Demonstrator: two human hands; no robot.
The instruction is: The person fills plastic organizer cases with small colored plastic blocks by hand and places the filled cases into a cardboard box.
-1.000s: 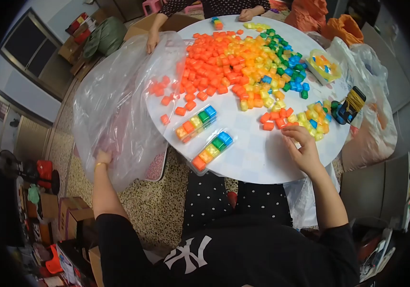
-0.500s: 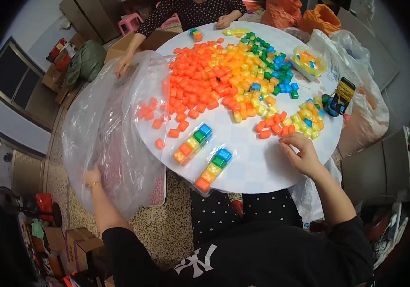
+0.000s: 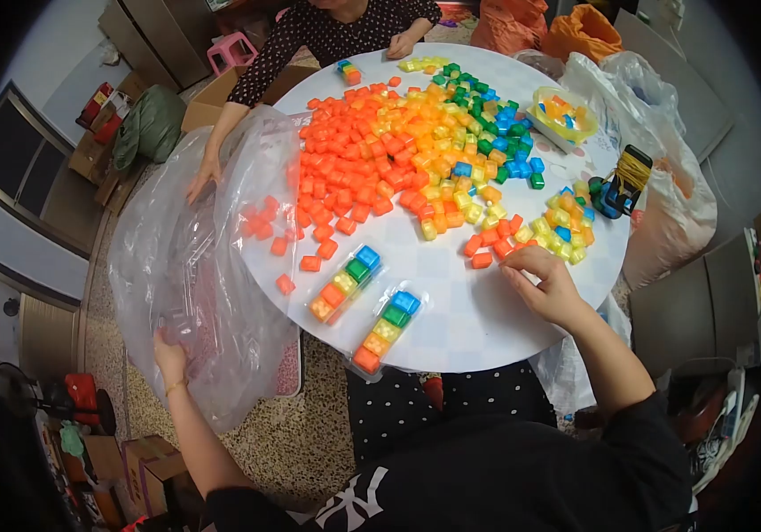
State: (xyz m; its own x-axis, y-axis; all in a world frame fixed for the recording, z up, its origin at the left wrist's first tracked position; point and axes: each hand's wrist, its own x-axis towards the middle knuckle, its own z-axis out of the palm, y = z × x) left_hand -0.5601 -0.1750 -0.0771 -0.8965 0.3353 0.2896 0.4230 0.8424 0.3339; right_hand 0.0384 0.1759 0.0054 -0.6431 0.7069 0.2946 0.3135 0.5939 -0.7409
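Where the left side of the frame turns pale and shiny, we see a big clear bag (image 3: 239,355) drooping from the edge of the round white table (image 3: 487,324). The left hand (image 3: 170,359) is at the bag, but we cannot tell if it grips the plastic or just touches it. Right of the middle, the right hand (image 3: 545,284) is loose, its thumb and fingers apart, with nothing that we can see in it. It is just beside some red blocks (image 3: 490,244).

We think the bag is light, floppy and slippery, and might rip, so a bunched fold is a good place to grab. The blocks look small, light and hard; we would pinch two flat sides. Two filled clear trays (image 3: 387,331) lie low in the middle. They look thin and bendy, so we would hold their long sides.

The tabletop looks smooth, with pale squares. At the upper left, a co-worker's hand (image 3: 207,177) is by the bag. We see a speckled floor (image 3: 318,421), a pink stool (image 3: 231,53) at the top left and orange bags (image 3: 580,35) at the top right.
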